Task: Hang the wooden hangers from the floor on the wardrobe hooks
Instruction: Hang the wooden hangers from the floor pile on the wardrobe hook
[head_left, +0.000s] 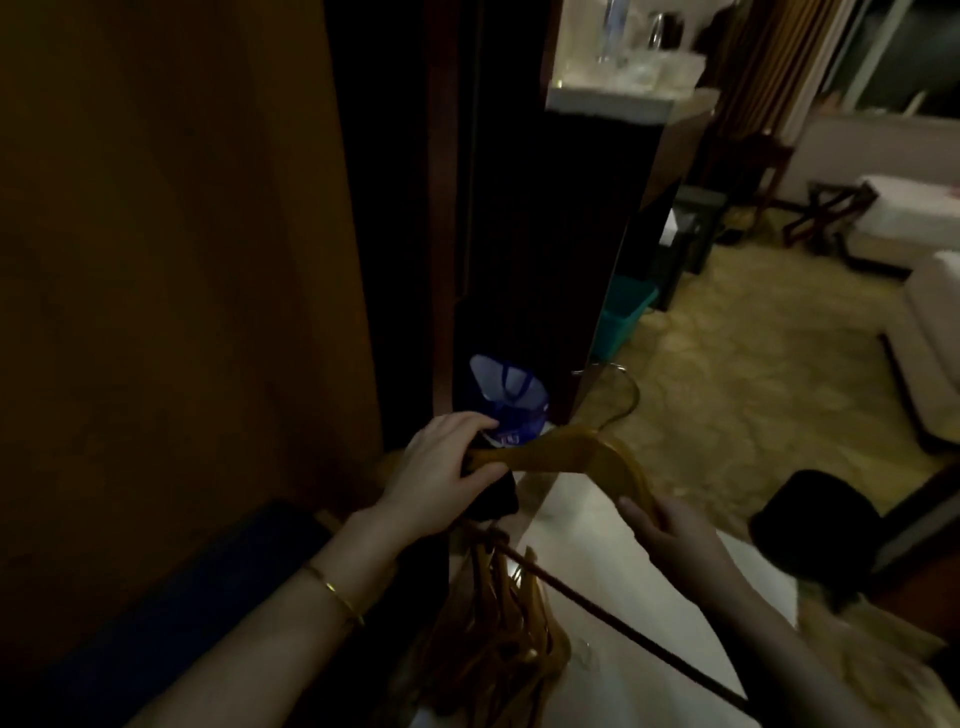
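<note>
Dim light blurs the wardrobe interior and a near pile of wooden hangers, too tangled to count, on pale floor beside patterned carpet. One wooden hanger is gripped by the left hand and right hand, one at each end.

Below me the floor is pale and smooth, and a pile of hangers lies on it beside a dark rod running slantwise. Further out the floor turns to patterned carpet; a teal bin and a dark stool stand there.
</note>
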